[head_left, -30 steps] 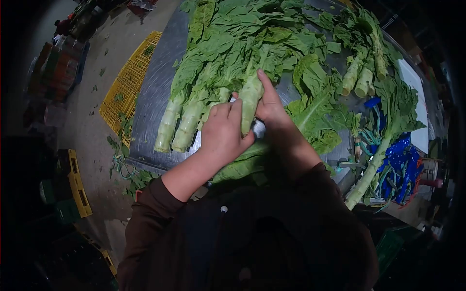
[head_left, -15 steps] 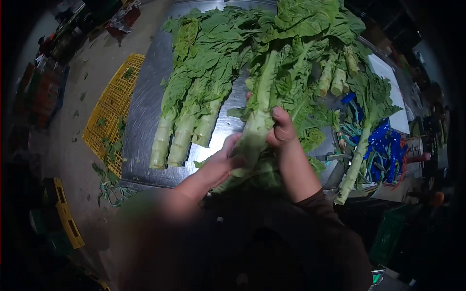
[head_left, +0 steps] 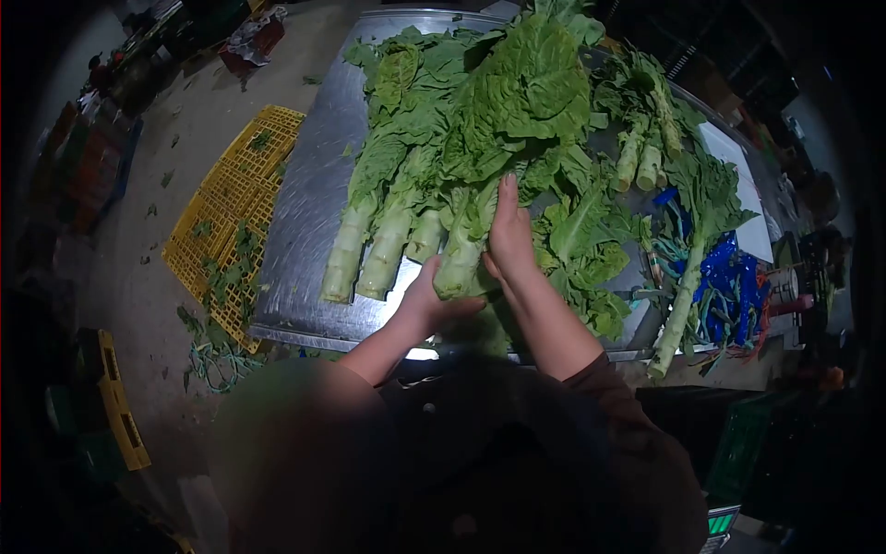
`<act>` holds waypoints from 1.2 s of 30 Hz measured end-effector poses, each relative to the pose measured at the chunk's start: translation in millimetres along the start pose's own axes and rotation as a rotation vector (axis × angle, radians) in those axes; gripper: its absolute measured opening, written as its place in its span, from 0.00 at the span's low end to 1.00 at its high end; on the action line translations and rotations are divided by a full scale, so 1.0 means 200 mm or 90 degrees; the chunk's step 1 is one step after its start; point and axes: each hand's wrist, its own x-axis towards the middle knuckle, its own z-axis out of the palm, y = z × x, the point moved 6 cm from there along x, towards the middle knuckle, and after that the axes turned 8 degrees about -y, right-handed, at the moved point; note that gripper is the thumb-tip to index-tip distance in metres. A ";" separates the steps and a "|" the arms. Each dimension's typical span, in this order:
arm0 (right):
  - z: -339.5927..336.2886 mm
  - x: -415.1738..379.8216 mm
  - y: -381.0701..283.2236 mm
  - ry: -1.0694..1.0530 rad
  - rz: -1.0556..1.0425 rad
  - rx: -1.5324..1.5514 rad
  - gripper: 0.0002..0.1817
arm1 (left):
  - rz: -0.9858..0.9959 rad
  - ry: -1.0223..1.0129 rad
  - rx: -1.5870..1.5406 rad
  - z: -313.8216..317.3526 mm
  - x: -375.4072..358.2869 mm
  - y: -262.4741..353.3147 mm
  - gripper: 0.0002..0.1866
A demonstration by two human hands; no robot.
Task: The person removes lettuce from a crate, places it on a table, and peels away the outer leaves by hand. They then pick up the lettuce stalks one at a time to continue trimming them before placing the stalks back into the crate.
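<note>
Broadly, the metal table (head_left: 309,185) fills the middle of the view, with a yellow plastic grid (head_left: 217,198) on the floor to its left. Leafy stalks (head_left: 388,245) lie on the tabletop at left, their cut ends facing the person. One leafy stalk (head_left: 460,266) is being handled just beside them, its broad leaves spreading away from the body, its butt tipped toward it. Far right, a long stalk (head_left: 683,300) lies apart, near blue material (head_left: 729,286) and a cluster of shorter stalks (head_left: 641,166). The right hand (head_left: 513,242) grasps the handled stalk along its right side, thumb pointing up toward the leaves. The left hand (head_left: 432,300) cups around the butt from left and below; whether it grips or only props, I cannot tell. Shifting this top-heavy piece would, I judge, call for support at both butt and leaves.
</note>
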 end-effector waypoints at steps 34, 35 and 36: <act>0.01 0.11 -0.01 -0.069 0.134 0.284 0.24 | -0.025 -0.100 -0.024 0.04 0.07 0.12 0.27; -0.01 0.13 0.02 -0.069 0.132 0.286 0.24 | -0.054 -0.169 -0.128 0.06 0.08 0.10 0.26; -0.01 0.13 0.06 -0.131 0.158 0.275 0.24 | -0.056 -0.170 -0.126 0.07 0.07 0.10 0.26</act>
